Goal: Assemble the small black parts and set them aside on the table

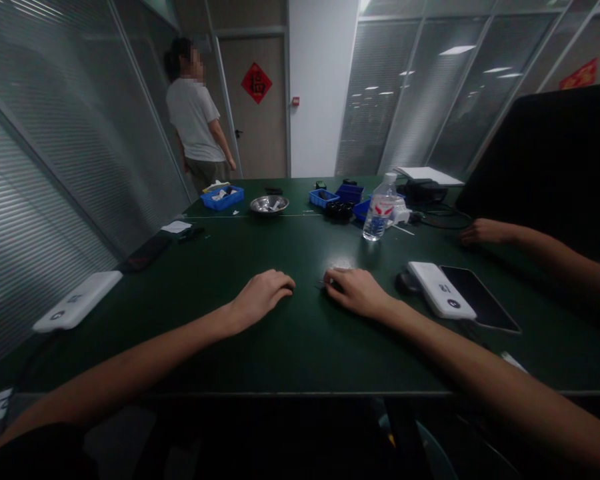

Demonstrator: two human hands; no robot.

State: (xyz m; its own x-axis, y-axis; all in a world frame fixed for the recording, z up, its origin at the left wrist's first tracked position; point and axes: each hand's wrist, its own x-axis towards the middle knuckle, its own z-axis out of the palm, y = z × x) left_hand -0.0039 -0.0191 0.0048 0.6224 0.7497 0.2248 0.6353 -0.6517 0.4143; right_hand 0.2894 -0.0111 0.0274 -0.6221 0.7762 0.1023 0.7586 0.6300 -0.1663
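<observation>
My left hand (263, 299) rests palm down on the dark green table (300, 353), its fingers loosely bent with nothing visible in them. Across a small gap to the right, my right hand (357, 291) lies low over the tabletop with its thumb and fingers drawn together. A tiny thin, shiny piece (319, 285) pokes out by those fingertips; its kind is too small to tell. Right of that hand, a white power bank (443, 290) lies partly over a dark phone (480, 300).
Beyond my hands stand a water bottle (380, 208), a metal bowl (269, 205) and several blue trays (223, 197). Another white power bank (77, 301) lies at the left edge. Another person's hand (485, 232) rests at the right, and a person (195, 120) stands behind the table.
</observation>
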